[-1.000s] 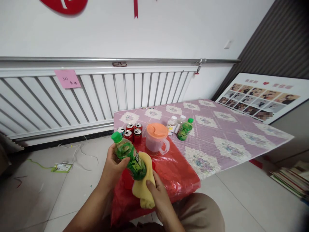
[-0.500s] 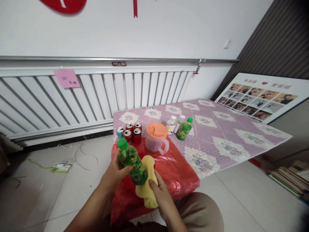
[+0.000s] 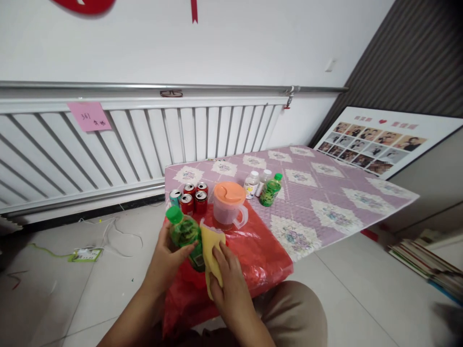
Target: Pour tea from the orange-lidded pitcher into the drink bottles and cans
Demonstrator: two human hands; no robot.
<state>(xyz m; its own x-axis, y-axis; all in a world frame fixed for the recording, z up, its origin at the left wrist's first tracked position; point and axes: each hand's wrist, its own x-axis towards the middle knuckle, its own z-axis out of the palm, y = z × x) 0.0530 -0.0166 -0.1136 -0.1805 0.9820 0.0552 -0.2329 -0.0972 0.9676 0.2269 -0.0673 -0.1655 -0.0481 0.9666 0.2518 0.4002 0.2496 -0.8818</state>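
Observation:
My left hand (image 3: 167, 255) is wrapped round a green plastic bottle (image 3: 185, 234) with a green cap, tilted over the red plastic bag (image 3: 260, 255). In my right hand (image 3: 227, 274) is a yellow cloth (image 3: 212, 243), pressed against the bottle's right side and lower part. Just beyond the bottle stands a clear pitcher (image 3: 224, 212) with an orange lid, on the red bag. Several drink cans (image 3: 187, 202), mostly red and one teal, stand close together behind the bottle.
Two white-capped bottles (image 3: 251, 185) and another green bottle (image 3: 270, 192) stand on the purple flowered tablecloth (image 3: 325, 193). A white radiator (image 3: 202, 130) runs behind the table. A power strip (image 3: 85, 255) with cables lies on the floor at left; books (image 3: 427, 265) are at right.
My right hand has turned the yellow cloth up and moved it against the bottle's side, with the fingers now over it. The whole view has shifted slightly.

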